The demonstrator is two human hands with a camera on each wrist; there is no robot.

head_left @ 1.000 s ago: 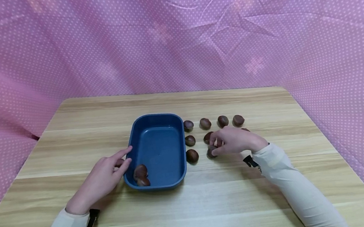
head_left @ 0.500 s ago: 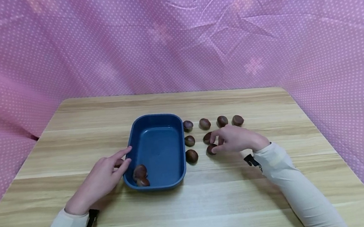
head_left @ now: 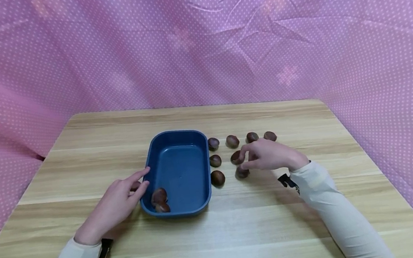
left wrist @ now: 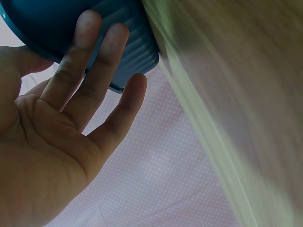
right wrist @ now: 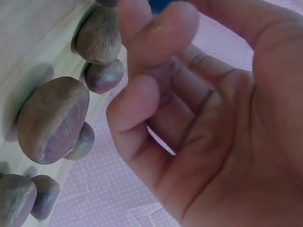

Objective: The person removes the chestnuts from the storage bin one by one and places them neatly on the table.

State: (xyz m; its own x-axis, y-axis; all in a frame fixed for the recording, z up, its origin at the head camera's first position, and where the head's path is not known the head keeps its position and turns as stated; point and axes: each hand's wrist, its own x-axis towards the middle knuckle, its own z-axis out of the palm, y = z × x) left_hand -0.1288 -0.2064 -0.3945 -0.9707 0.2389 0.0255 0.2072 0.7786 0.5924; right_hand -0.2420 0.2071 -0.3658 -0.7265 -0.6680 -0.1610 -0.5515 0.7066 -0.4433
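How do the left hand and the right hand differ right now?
The left hand lies with straight fingers against the outside of the blue tray; the right hand hovers with curled fingers over the chestnuts on the table. The left touches the tray wall, while the right touches nothing that the wrist view shows. Both are bare, hold nothing and come out of cream sleeves.

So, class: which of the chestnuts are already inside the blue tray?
The two chestnuts in the blue tray's near-left corner, beside the left hand; all the others lie on the table.
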